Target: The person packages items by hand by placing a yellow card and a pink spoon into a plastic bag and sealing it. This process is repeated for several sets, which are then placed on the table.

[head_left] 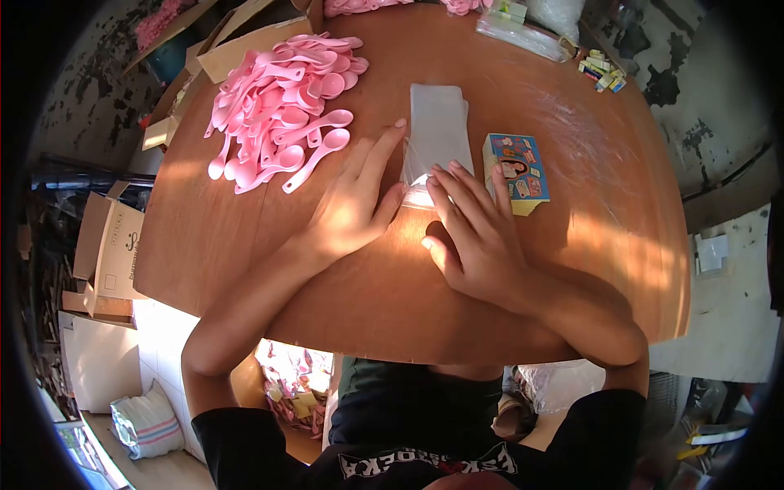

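One shirt (412, 408) | left hand (351, 200), right hand (480, 237) — grip released — at one plastic-sleeve stack (439, 126)

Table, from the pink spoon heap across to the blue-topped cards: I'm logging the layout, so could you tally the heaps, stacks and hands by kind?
Heap of pink spoons: 1 (overlapping, so individual spoons can't be counted)
Stack of clear sleeves: 1
Stack of blue-topped cards: 1
Hands: 2, left hand and right hand
Total: 5

Brown table (367, 302) bears pink spoons (286, 106), clear sleeves (439, 126), cards (527, 173).
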The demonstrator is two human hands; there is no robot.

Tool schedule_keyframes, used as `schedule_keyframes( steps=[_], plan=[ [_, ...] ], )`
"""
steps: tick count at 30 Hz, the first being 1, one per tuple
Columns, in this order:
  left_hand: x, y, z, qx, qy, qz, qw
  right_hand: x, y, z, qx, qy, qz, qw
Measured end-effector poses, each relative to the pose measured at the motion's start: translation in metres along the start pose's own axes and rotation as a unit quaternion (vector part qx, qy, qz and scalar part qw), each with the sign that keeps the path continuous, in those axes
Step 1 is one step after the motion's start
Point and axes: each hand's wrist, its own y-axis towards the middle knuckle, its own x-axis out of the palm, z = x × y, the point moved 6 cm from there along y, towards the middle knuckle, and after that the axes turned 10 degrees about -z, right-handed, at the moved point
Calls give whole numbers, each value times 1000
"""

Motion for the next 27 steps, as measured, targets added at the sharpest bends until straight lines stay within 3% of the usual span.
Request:
schedule_keyframes(
  steps=[1,3,5,7,18,20,24,26,27],
  plan=[
    [-2,1,-5,-3,0,5,1000,2,1,-3,-29,13,-8,999],
    [-1,0,0,81,79,-5,994,-3,2,-7,-33,13,15,999],
    [-5,-2,6,82,43,18,996,-7,-2,-7,-59,12,61,996],
    [-2,-4,7,122,72,-20,990,-11,-2,-6,-50,17,76,996],
    [1,-7,0,90,8,-7,996,-25,2,2,11,39,150,988],
    [-1,-6,7,152,9,-23,988,-27,3,1,5,46,146,988],
    [1,-7,3,169,-25,-19,985,-52,12,6,15,55,126,990],
    [0,-7,-5,82,-140,-3,987,-62,18,23,38,55,57,996],
    [-1,-8,-2,81,-143,5,986,-65,19,31,72,52,20,996]
  ],
)
